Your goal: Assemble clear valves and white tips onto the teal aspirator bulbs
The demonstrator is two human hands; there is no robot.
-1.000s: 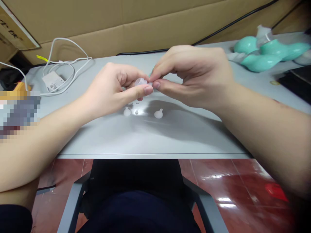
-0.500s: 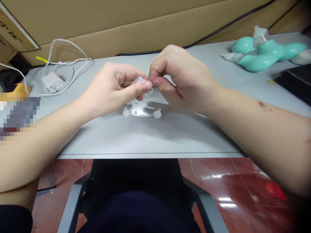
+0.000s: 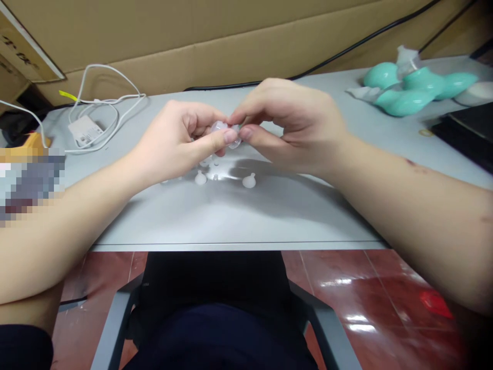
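Note:
My left hand (image 3: 181, 136) is closed, pinching a small clear, rounded plastic piece (image 3: 219, 126) between thumb and fingers above the table. From the other side, my right hand (image 3: 300, 126) has its index finger and thumb at the right end of the same piece, the fingertips touching it. Those fingers partly cover the piece, so its full shape is hidden. Below the hands lie a white translucent round tab (image 3: 201, 178) and a second, larger tab (image 3: 249, 181). More small clear bits sit near them, partly behind my left hand.
A white cable (image 3: 129, 110) with a white box-shaped plug (image 3: 85, 129) lies at the back left. Turquoise rounded objects (image 3: 416, 92) in clear wrapping rest at the back right, near a black flat item (image 3: 466, 128). Cardboard (image 3: 239, 56) stands behind the grey table (image 3: 231, 221).
My right index finger has moved slightly left over the clear plastic piece, and its thumb and index finger are farther apart. My left hand keeps its hold.

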